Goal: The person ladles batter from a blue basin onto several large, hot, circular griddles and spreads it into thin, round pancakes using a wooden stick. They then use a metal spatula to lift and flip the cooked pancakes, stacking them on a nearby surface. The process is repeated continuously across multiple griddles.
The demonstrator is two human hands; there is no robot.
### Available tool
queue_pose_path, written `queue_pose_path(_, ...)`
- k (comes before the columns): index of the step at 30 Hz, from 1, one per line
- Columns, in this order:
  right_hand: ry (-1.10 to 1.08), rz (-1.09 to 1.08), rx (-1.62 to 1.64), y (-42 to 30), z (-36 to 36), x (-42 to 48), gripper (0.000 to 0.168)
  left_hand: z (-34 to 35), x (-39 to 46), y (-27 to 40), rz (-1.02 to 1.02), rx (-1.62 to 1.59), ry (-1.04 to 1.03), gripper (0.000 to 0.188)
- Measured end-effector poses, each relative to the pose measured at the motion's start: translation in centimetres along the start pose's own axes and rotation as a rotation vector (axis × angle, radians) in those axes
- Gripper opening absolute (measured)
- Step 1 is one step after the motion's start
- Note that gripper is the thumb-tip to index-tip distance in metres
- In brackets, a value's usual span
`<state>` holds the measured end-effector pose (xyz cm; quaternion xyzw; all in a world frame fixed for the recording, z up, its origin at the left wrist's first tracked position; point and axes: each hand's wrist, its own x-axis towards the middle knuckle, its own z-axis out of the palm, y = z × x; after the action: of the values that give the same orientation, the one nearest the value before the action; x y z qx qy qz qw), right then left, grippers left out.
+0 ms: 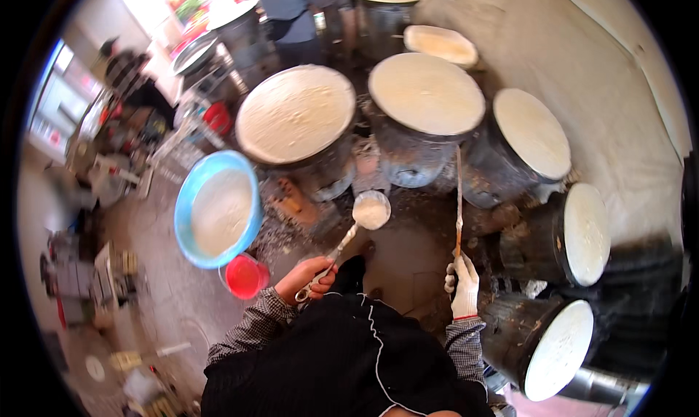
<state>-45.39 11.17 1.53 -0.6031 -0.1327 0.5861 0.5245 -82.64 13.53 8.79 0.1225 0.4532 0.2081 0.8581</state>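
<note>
My bare left hand [310,279] is closed around the handle of a ladle [371,209], whose bowl carries pale batter. My right hand [464,290], in a white knit glove, grips a long thin stick [459,198] pointing away from me. Its far tip lies near the rim of the middle griddle [428,94], a round drum-stove top covered with a pale layer. To its left, another griddle [297,114] bears a lumpier, ridged layer. The ladle bowl hangs over the floor in front of these stoves. Left of it stands a light blue basin [183,215] of batter.
Further drum stoves with pale-covered tops [531,133] curve around my right side. A red bucket [246,276] stands beside the basin. At the back, one person [286,13] stands among stoves; another person [131,75] is at far left. Clutter [114,272] lines the left wall.
</note>
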Motion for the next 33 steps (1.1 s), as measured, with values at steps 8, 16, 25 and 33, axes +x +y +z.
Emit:
queue_pose_path(8,-0.287,-0.056,-0.170,0.1,9.7,-3.7,0.034,-7.0,-10.1,-5.4,0.577,0.125,0.560,0.024)
queue_pose_path(16,-0.632,0.018,-0.346,8.2,28.2,-6.3,0.035,-19.7,-17.5,-5.1,0.988,0.616,1.234,0.019)
queue_pose_path(25,-0.715,-0.092,-0.683,26.6,45.0,-4.0,0.046,-34.2,-24.2,-3.8,1.072,0.666,1.466,0.021)
queue_pose_path(33,-0.453,-0.464,-1.129,35.0,51.7,0.0,0.058,-39.6,-26.5,-2.7,1.045,0.690,1.574,0.023)
